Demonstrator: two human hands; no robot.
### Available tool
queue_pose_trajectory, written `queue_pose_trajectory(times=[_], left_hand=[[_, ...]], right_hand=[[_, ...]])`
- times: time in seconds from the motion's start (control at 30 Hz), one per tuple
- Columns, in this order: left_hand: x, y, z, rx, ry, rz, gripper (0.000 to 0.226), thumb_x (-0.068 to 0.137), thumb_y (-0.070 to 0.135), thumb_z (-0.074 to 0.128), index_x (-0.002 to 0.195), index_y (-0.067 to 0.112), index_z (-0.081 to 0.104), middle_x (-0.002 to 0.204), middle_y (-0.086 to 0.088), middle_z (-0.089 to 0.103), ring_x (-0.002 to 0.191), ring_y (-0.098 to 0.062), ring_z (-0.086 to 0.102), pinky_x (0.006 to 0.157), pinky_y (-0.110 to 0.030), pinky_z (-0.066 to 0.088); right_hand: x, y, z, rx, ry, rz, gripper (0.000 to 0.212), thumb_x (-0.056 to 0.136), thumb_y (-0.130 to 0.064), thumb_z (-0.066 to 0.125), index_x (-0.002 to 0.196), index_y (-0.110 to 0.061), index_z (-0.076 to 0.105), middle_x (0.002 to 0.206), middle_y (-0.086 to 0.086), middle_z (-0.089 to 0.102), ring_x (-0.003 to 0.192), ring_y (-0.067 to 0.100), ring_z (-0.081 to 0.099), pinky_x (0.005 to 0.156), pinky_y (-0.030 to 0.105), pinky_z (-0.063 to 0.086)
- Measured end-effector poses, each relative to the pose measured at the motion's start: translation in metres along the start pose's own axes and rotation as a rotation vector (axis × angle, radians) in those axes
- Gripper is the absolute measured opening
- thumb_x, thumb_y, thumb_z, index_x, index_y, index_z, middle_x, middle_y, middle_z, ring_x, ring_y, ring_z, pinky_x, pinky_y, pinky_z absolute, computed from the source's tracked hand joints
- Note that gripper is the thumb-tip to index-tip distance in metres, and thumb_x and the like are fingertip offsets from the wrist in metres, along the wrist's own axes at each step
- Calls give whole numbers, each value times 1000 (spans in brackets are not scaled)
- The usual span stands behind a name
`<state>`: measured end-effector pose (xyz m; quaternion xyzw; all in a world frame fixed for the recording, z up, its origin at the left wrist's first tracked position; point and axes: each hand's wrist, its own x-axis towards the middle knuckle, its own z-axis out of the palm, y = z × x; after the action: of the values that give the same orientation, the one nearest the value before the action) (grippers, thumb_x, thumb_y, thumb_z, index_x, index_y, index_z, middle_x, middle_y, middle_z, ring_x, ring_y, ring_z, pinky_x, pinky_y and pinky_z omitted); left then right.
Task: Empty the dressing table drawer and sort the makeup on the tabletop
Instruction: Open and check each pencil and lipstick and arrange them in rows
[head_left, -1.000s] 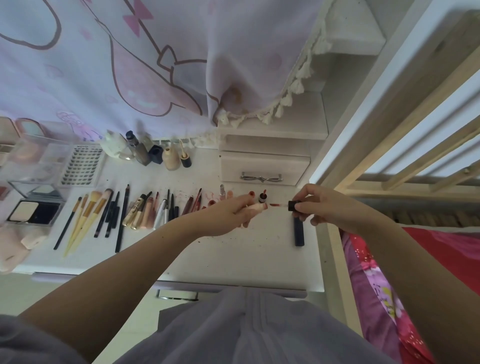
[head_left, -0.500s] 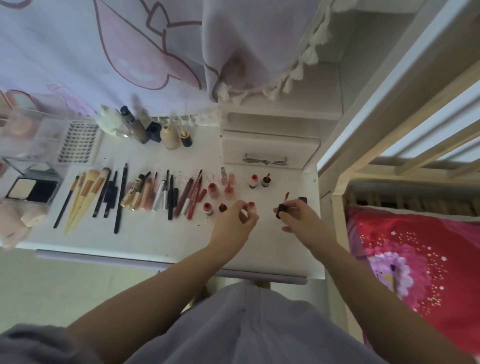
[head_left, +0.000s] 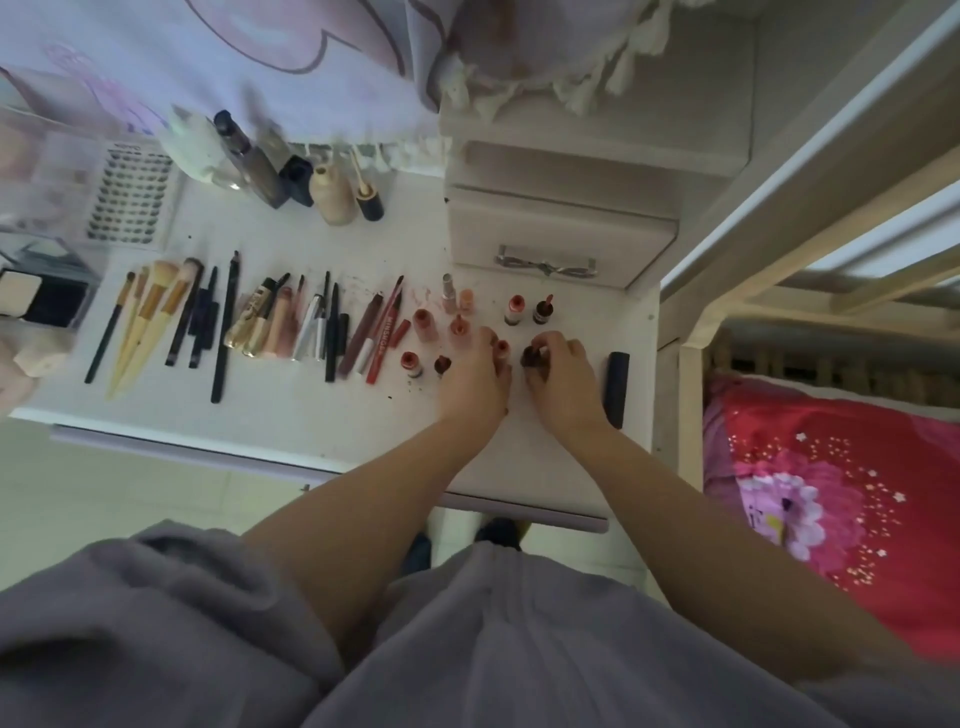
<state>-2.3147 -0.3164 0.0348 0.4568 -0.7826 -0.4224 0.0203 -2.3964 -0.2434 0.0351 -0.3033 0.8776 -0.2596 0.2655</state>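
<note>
Pinching a small red lip tint (head_left: 502, 347) upright, the left hand (head_left: 475, 382) steadies it on the table (head_left: 291, 421), while the right hand (head_left: 563, 382) closes its fingers around a dark cap (head_left: 531, 356) just beside it. Judging by this, the cap is being put on; it should go on straight and snug, with the little bottle held still so its neighbours are not knocked. Around the hands stand about nine more small lip tints (head_left: 516, 310), and one black tube (head_left: 616, 387) lies at the right. Further left lie roughly five brushes (head_left: 150, 317). The drawer (head_left: 561, 236) looks shut.
</note>
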Motion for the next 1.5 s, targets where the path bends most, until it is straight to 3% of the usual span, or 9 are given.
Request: queue_pose_trajectory(times=[0.17, 0.23, 0.37, 0.47, 0.67, 0.83, 1.13, 1.3, 1.5], left_hand=[[-26, -11, -1, -167, -3, -45, 40, 92, 22, 55, 125, 26, 32, 82, 11, 56, 59, -10, 63, 51, -21, 50], [-42, -15, 3, -177, -27, -24, 31, 92, 25, 54, 115, 27, 33, 85, 11, 55, 55, -8, 63, 52, -22, 51], [-46, 3, 25, 41, -233, 52, 18, 95, 32, 47, 108, 20, 42, 94, 0, 61, 76, -18, 62, 68, -32, 53], [-36, 27, 42, 184, -359, 95, 26, 95, 34, 46, 107, 11, 49, 105, -7, 57, 88, -21, 55, 73, -27, 41], [-40, 42, 33, 140, -435, 212, 23, 99, 29, 38, 109, 11, 47, 99, -10, 63, 70, -13, 51, 64, -24, 38], [-62, 56, -2, 0, -493, 327, 19, 100, 30, 36, 109, 17, 48, 84, 2, 59, 66, -7, 52, 59, -17, 42], [-101, 58, -51, 26, -520, 470, 19, 99, 32, 37, 106, 23, 52, 72, 14, 50, 62, 0, 46, 60, -17, 36], [-120, 28, -64, 109, -572, 497, 22, 97, 36, 42, 108, 19, 51, 86, 8, 58, 76, -5, 53, 67, -14, 41], [-119, -12, -63, 230, -669, 331, 22, 99, 33, 38, 103, 13, 48, 81, -1, 52, 66, -14, 44, 61, -23, 38]], right_hand=[[2, 18, -36, -92, 75, -37, 31, 93, -10, 48, 123, -12, 51, 117, 13, 51, 83, 17, 53, 75, 26, 41], [9, 33, -59, -189, 126, 9, 28, 95, -22, 49, 121, -12, 50, 117, 12, 49, 84, 22, 55, 74, 31, 43], [15, 48, -67, -434, -119, 141, 27, 96, -35, 44, 105, -12, 35, 93, 10, 55, 75, 26, 55, 60, 33, 41], [9, 48, -57, -304, -129, 125, 20, 93, -26, 47, 98, -9, 37, 76, 5, 52, 62, 19, 50, 47, 28, 32], [-11, 32, -78, -45, -182, 131, 24, 93, -37, 52, 88, -13, 49, 68, 3, 64, 37, 2, 53, 34, 11, 33], [-38, 10, -112, -8, -384, -3, 30, 95, -41, 45, 81, -16, 51, 61, -3, 60, 49, 10, 49, 46, 21, 39], [-91, -16, -111, 37, -246, -194, 28, 96, -32, 40, 72, -19, 44, 61, -5, 51, 52, 11, 41, 53, 25, 35], [-119, -23, -104, -4, -522, -200, 25, 98, -39, 41, 95, -17, 52, 64, -9, 57, 47, -1, 48, 46, 14, 40], [-124, 9, -116, -119, -721, -115, 22, 95, -19, 52, 115, -14, 58, 99, -3, 66, 85, 4, 63, 73, 18, 55]])
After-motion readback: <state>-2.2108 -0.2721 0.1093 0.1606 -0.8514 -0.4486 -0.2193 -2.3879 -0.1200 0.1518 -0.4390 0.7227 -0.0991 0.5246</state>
